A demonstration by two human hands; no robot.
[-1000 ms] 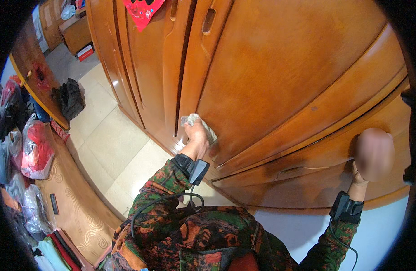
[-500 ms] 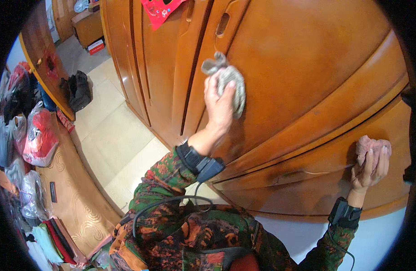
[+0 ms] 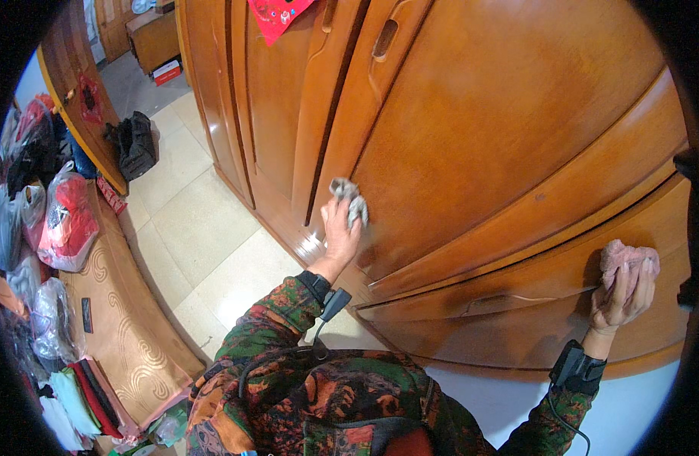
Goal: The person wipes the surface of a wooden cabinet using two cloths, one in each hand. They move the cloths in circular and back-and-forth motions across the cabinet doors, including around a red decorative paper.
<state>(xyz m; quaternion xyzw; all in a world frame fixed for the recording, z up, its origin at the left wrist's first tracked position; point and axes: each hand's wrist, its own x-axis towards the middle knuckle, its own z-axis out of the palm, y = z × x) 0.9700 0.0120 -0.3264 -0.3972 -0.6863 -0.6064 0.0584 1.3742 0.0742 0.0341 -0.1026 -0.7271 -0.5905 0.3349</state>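
A large orange-brown wooden wardrobe [image 3: 501, 137] fills the view ahead and to the right. Low on one of its doors, near the dark gap between panels, my left hand [image 3: 340, 232] is closed on a grey-white cloth [image 3: 350, 199] and presses it to the wood. Far to the right, my right hand [image 3: 621, 298] grips a bunched pink cloth [image 3: 629, 264] against another wardrobe panel. Both wrists carry black straps with small boxes and cables. A recessed door handle [image 3: 385, 39] lies above my left hand.
Plastic bags with red contents [image 3: 67, 220] and folded clothes [image 3: 91, 399] crowd a gold-patterned bench [image 3: 133, 319] at left. A black bag [image 3: 137, 144] sits on the tiled floor [image 3: 201, 220] beside an open door [image 3: 80, 99]. A red paper decoration [image 3: 277, 17] hangs on the wardrobe.
My left hand has slid the grey-white cloth down and left along the wardrobe door, toward me. My right hand with the pink cloth has barely shifted.
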